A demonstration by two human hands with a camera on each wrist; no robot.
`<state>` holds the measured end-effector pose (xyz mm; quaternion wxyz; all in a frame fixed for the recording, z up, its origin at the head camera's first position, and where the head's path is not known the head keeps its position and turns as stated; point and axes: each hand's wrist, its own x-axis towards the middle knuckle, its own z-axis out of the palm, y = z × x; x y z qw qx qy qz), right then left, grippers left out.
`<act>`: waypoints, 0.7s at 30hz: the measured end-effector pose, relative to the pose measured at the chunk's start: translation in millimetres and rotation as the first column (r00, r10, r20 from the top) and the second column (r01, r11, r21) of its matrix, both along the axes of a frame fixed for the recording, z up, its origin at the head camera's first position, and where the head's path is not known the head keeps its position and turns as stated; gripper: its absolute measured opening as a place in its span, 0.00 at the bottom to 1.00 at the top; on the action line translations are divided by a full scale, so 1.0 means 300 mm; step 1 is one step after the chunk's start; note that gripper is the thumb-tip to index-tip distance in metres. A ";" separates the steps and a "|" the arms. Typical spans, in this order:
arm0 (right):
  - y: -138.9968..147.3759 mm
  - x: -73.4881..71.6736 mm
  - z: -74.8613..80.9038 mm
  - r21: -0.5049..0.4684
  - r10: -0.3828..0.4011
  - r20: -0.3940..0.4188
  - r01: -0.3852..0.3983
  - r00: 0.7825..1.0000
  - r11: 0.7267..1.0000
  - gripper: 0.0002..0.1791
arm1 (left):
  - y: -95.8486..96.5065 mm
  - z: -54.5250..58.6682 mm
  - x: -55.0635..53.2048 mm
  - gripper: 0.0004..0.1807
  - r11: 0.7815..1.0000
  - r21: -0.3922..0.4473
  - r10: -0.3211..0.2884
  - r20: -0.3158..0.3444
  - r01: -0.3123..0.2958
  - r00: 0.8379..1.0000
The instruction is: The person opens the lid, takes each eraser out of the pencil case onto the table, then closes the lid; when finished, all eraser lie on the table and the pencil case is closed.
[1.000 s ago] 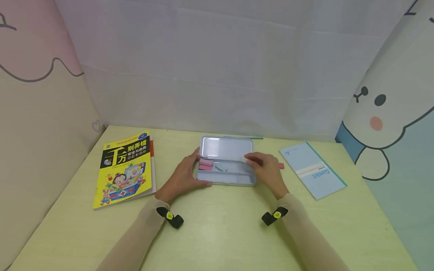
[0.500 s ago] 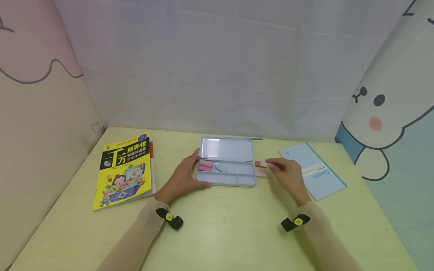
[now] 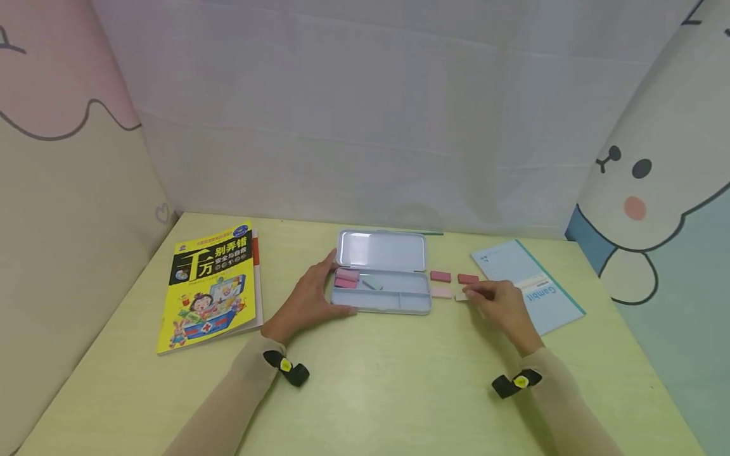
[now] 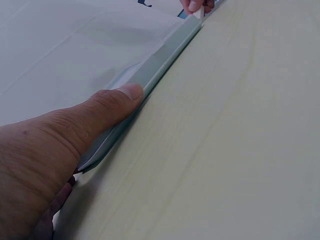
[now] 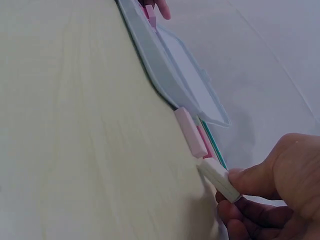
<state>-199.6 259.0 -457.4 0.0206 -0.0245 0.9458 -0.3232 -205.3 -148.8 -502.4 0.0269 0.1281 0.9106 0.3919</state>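
Note:
A light blue pencil case (image 3: 381, 301) lies with its lid up in the head view. My left hand (image 3: 308, 296) holds its left end, thumb (image 4: 131, 92) along the front wall and fingers toward the back corner. Inside are pink erasers (image 3: 346, 278) and a small pale green piece (image 3: 372, 282). With thumb and fingertips my right hand (image 3: 503, 308) pinches a white eraser (image 5: 220, 179), low over the table right of the case. A pale pink eraser (image 3: 441, 292) is beside it; two darker pink erasers (image 3: 441, 276) form a row behind.
A yellow book (image 3: 211, 291) on top of another lies at the left. A light blue notebook (image 3: 527, 285) marked Gambit lies at the right, partly behind my right hand. A thin green strip (image 3: 424, 232) shows behind the lid, near the back wall.
My right hand has moved right from over the case, carrying the white eraser down next to the pale pink one. The darker pink erasers are now uncovered. The left hand stays put.

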 end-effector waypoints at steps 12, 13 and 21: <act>0.007 -0.001 -0.014 0.063 0.001 -0.016 0.000 1.000 0.998 0.14 | -0.001 0.005 0.006 0.74 1.000 0.006 0.007 0.006 -0.007 1.000; 0.008 -0.002 -0.013 0.062 0.001 -0.014 0.000 1.000 0.998 0.14 | 0.000 0.007 0.006 0.74 1.000 0.006 0.007 0.007 -0.007 1.000; 0.008 -0.010 -0.016 0.087 -0.004 -0.055 0.009 0.999 0.996 0.14 | 0.005 0.013 0.009 0.74 1.000 0.008 0.002 -0.002 -0.002 1.000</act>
